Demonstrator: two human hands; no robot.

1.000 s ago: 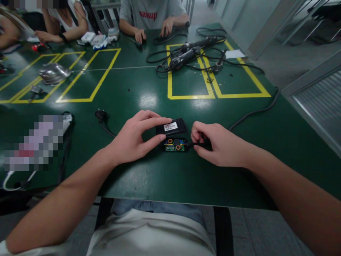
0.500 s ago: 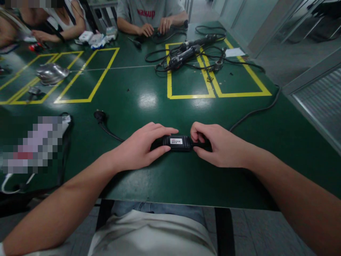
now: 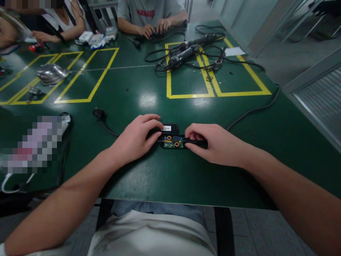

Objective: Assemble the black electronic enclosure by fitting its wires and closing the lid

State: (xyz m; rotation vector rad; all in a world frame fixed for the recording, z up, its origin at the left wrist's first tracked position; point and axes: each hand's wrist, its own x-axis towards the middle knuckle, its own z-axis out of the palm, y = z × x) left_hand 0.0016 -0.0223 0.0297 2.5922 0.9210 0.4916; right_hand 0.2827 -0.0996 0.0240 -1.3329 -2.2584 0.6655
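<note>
In the head view, a small black housing lies opened on the green table, baring a green circuit board point(image 3: 168, 144) with copper coils and coloured wires. Its black cover point(image 3: 174, 128), with a white label, is just behind the board. My left hand point(image 3: 134, 138) grips the cover's left end between fingers and thumb. At the board's right end, my right hand point(image 3: 218, 145) is closed in a pinch on the black cable point(image 3: 198, 143). A cord with a black plug point(image 3: 98, 114) extends left from beneath my left hand.
Black power tools point(image 3: 183, 57) with coiled cords lie at the back right within yellow tape outlines. A shiny metal part point(image 3: 52, 74) sits at the left. A partly blurred-out object point(image 3: 34, 145) lies front left. Across the table, a person in a grey shirt point(image 3: 151, 14) handles something dark.
The cover has come off the housing and moved back with my left hand, exposing the circuit board. My right hand has shifted slightly left, still at the cable.
</note>
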